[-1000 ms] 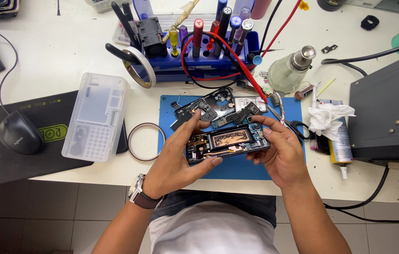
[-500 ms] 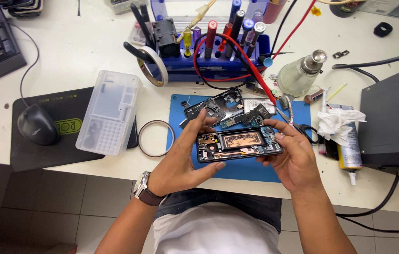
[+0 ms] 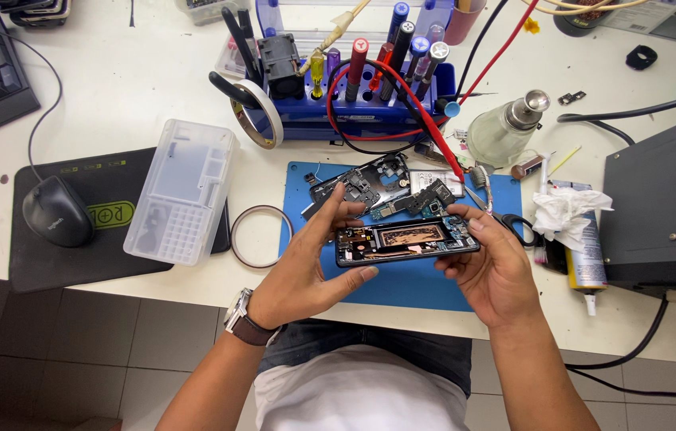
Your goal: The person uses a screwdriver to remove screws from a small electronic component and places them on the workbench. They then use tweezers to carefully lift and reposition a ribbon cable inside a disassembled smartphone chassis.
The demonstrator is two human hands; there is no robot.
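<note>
mouse (image 3: 57, 220) and clear parts box (image 3: 184, 190) lie far left, well apart | left hand (image 3: 311, 271) grips left end of opened phone frame (image 3: 406, 240) | frame held level over blue mat (image 3: 413, 283), long axis left-right (both hands equally near) | right hand (image 3: 492, 267) pinches right end | loose boards (image 3: 390, 188) just behind, glue tube (image 3: 585, 266) right

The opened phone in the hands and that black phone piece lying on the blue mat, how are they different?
The opened phone is held up in the left hand and right hand; the black phone piece lies untouched on the blue mat. The opened phone sits level with a coppery patch in its middle; the black phone piece lies slanted and dark. Both are dark, flat and long.
</note>
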